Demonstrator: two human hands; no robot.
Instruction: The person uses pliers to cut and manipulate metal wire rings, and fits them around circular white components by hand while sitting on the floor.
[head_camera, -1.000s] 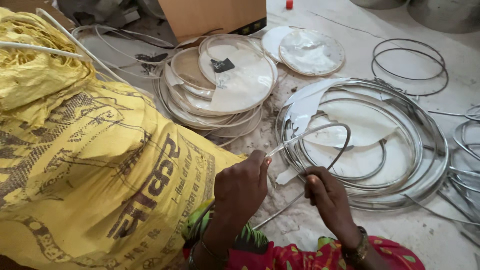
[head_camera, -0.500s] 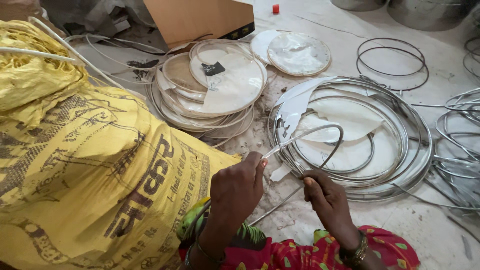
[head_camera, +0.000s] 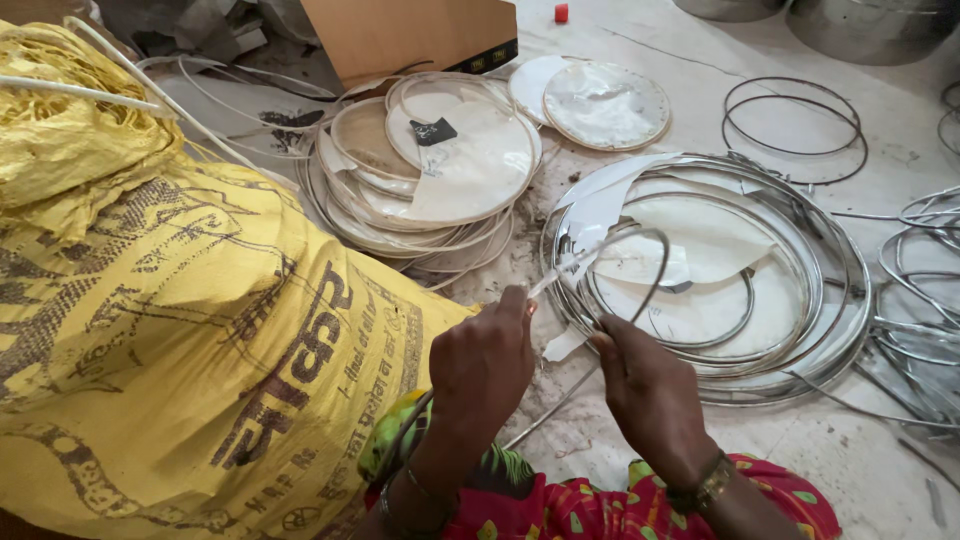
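My left hand (head_camera: 483, 360) pinched the white strip (head_camera: 560, 272) while my right hand (head_camera: 645, 395) gripped the curved wire (head_camera: 655, 275) (both sets of fingers clamped), the loop arching forward and away from me over the stacked metal rings (head_camera: 820, 300).

A floor-level workshop: stacked metal rings (head_camera: 715, 290), round white discs (head_camera: 450, 165), a yellow sack (head_camera: 170, 330).

Bangles (head_camera: 398, 487) ring one wrist, a watch (head_camera: 700, 490) the other, above red floral clothing (head_camera: 590, 505).
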